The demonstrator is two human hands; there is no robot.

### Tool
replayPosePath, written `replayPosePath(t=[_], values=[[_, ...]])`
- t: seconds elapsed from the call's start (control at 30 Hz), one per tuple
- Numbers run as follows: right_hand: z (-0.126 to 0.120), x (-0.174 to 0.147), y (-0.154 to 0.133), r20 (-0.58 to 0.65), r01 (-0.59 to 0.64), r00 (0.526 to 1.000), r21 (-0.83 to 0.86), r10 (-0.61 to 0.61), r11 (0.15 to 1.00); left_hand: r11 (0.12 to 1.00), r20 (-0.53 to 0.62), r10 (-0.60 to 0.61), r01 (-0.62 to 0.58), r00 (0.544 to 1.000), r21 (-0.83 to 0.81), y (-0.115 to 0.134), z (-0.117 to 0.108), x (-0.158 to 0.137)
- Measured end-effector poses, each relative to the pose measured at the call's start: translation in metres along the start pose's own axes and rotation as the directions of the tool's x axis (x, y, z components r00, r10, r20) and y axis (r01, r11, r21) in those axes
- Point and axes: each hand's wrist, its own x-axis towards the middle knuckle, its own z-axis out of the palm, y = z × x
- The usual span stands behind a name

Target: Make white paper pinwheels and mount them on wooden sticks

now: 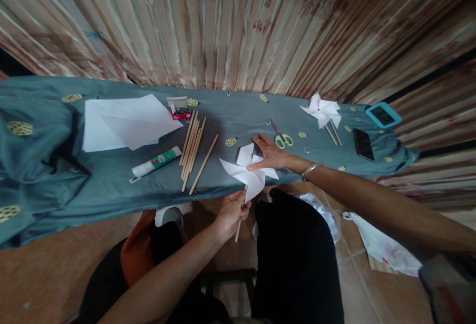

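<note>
A white paper pinwheel (255,180) on a thin wooden stick (238,231) lies at the front edge of the cloth-covered table. My left hand (231,213) is closed round the stick just below the paper blades. Over the pinwheel, my right hand (270,154) has its fingers spread, and its thumb touches the paper near the centre. Green-handled scissors (281,138) lie just beyond that hand. To the left are several loose wooden sticks (193,148), a glue stick (156,161) with a green label, and a small red box (180,111) standing open.
White paper sheets (119,121) are spread on the left of the table. Further right lie more white pinwheels (322,111) with two sticks showing, a dark phone (363,144) and a blue-framed device (383,115). A pleated curtain (223,31) hangs behind; plastic bags (386,244) are on the floor.
</note>
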Motion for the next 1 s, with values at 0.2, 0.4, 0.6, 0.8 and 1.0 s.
replayPosePath(t=[0.2, 0.4, 0.6, 0.8, 1.0], values=[[0.001, -0.001, -0.005, -0.005, -0.032, 0.999, -0.005, 0.032, 0.999, 1.000, -0.004, -0.006, 0.006, 1.000, -0.003, 0.000, 0.001, 0.001], [0.002, 0.001, -0.005, -0.003, -0.045, 0.999, 0.008, 0.045, 0.999, 1.000, -0.002, -0.009, 0.009, 1.000, 0.005, -0.001, 0.000, 0.002], [0.006, 0.004, 0.002, -0.029, -0.006, 1.000, 0.032, 0.007, 0.999, 1.000, -0.011, -0.003, 0.003, 1.000, 0.019, -0.001, 0.001, 0.001], [0.002, 0.000, -0.005, -0.018, -0.034, 0.999, 0.040, 0.035, 0.999, 1.000, -0.008, -0.006, 0.006, 1.000, 0.025, -0.001, 0.001, 0.001], [-0.004, -0.004, -0.014, 0.040, -0.076, 0.996, 0.011, 0.076, 0.997, 1.000, -0.010, 0.004, -0.004, 1.000, 0.010, -0.001, 0.001, 0.001]])
